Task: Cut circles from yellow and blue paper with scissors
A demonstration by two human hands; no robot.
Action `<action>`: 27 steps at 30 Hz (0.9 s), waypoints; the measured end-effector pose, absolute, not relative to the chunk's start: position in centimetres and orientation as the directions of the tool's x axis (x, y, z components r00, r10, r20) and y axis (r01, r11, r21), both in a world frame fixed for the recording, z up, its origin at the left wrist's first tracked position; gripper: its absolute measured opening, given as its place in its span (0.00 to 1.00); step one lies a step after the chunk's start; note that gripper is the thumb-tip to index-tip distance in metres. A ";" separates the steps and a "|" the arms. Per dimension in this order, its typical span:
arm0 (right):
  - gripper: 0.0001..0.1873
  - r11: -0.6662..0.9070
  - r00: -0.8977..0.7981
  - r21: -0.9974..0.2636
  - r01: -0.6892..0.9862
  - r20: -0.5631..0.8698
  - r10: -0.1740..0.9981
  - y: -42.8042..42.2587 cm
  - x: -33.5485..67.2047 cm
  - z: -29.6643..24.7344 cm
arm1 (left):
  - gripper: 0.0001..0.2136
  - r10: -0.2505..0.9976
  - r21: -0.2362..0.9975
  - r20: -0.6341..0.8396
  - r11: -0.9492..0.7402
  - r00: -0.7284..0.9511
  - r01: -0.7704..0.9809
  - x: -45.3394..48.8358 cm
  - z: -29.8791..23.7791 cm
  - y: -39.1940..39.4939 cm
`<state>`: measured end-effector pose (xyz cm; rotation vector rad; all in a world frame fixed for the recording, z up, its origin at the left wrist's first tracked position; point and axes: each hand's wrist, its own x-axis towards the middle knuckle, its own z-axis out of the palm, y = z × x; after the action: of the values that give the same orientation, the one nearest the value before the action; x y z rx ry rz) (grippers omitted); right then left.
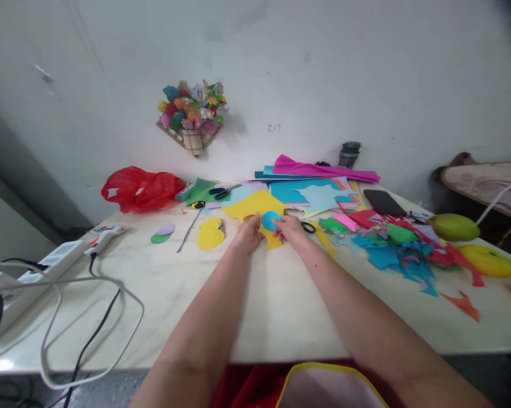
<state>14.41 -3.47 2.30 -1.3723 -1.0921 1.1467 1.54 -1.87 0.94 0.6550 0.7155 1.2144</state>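
Observation:
My left hand (250, 233) pinches the edge of a yellow paper sheet (255, 204) with curved pieces cut out of it. In my right hand (288, 229) is a blue paper circle (271, 220), laid over the yellow sheet. A black scissor handle (308, 227) shows just right of that hand; the blades are hidden. Left of my hands lie a stack of yellow paper cut-outs (210, 235), a green paper circle (160, 238) and a lilac paper circle (165, 229) partly over it.
Paper scraps (391, 249) spread to the right, near a dark phone (384, 202) and mangoes (487, 260). Coloured sheets (287, 192), dark scissors (221, 193) and a red plastic bag (138, 190) lie at the back. A power strip (59, 266) and cables occupy the left.

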 end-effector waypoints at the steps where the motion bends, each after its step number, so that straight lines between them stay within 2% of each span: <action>1: 0.15 -0.092 0.140 -0.995 0.038 -0.086 0.986 -3.4 14.4 2.3 | 0.05 0.972 0.776 -0.140 0.227 0.190 -0.588 1.6 1.0 -1.9; 20: 0.16 -0.084 0.127 -0.994 0.064 -0.075 0.989 -3.1 14.4 1.8 | 0.06 0.978 0.795 -0.153 0.208 0.143 -0.569 1.9 1.3 -1.9; 27: 0.15 -0.076 0.117 -0.995 0.063 -0.068 0.991 -3.1 14.4 1.8 | 0.16 0.982 0.848 -0.136 0.184 0.131 -0.496 1.7 1.1 -2.0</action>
<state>14.41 -3.09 1.80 -1.3637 -1.1370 1.1437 1.73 -1.96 1.08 0.7421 0.8274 1.2296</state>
